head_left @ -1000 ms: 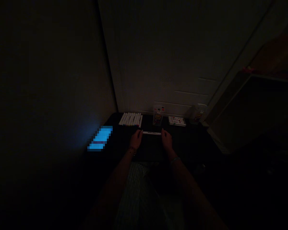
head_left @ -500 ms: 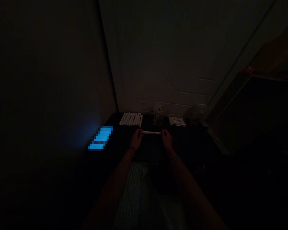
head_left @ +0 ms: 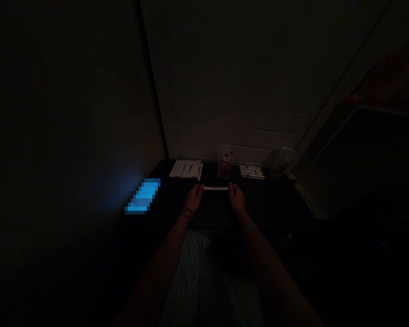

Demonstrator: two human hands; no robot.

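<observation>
The room is very dark. I hold a white marker [head_left: 215,188] level between both hands over a dark table [head_left: 276,204]. My left hand [head_left: 194,198] pinches the marker's left end and my right hand [head_left: 236,198] pinches its right end. Both wrists wear a bracelet. Behind the marker, a row of several white markers [head_left: 187,169] lies side by side at the table's far edge.
A glowing blue screen [head_left: 143,196] lies at the table's left. A small clear container [head_left: 224,165], a flat printed pack [head_left: 251,171] and another clear container [head_left: 281,162] stand along the back by a pale door. A dark cabinet stands to the right.
</observation>
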